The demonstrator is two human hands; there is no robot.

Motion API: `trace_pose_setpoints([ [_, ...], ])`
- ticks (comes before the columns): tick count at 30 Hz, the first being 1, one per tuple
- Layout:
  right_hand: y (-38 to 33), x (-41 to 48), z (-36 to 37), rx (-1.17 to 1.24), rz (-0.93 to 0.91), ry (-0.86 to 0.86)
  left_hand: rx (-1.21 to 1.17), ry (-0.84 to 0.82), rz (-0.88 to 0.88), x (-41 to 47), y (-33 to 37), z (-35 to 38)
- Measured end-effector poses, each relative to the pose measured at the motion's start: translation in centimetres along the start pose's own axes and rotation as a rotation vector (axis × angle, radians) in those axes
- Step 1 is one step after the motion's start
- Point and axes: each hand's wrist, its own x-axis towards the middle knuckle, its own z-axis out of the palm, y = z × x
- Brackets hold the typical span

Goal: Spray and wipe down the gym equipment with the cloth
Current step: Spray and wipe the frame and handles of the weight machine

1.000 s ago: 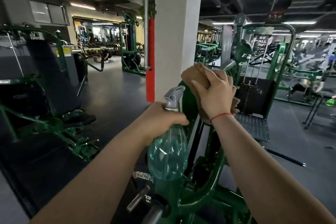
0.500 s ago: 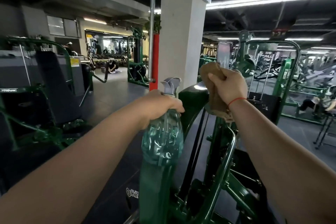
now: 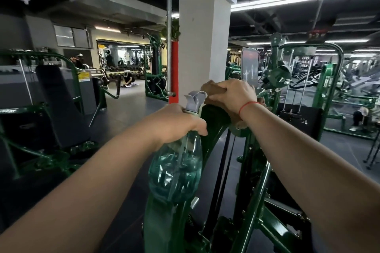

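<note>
My left hand [image 3: 176,123] grips the neck of a clear green spray bottle [image 3: 174,172] with a grey trigger head, held upright in front of a green gym machine [image 3: 255,195]. My right hand [image 3: 232,94] presses a brown cloth [image 3: 213,90] flat on the rounded top of the machine's dark green curved arm [image 3: 213,121]. A red thread circles my right wrist. Part of the cloth hangs below my right wrist; the rest is hidden under the hand.
A white pillar [image 3: 203,47] labelled Demonpro stands just behind the machine. A green seat machine [image 3: 59,107] stands at the left, a weight-stack machine [image 3: 304,96] at the right. A person [image 3: 128,80] crouches on the grey floor far back.
My right hand has carried the cloth up from the side of the arm onto its top and now lies flat there. The view has tilted upward. My left hand still holds the bottle.
</note>
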Motion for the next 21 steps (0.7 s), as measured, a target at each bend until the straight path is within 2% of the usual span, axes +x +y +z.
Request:
trace_pose_setpoints([
  [6, 0.2, 2.5, 1.1, -0.231, 0.089, 0.058, 0.06, -0.035, -0.005, -0.1, 0.3, 0.2],
  [11, -0.9, -0.3, 0.2, -0.21, 0.061, -0.04, 0.073, -0.026, 0.005, -0.7, 0.5, 0.8],
  [18, -4.7, -6.2, -1.1, -0.029, -0.271, -0.025, 0.044, -0.033, 0.019, -0.9, 0.1, 0.7],
  [21, -3.5, -5.3, -1.8, 0.156, -0.385, -0.24, 0.009, -0.042, 0.014, -0.7, -0.1, 0.6],
])
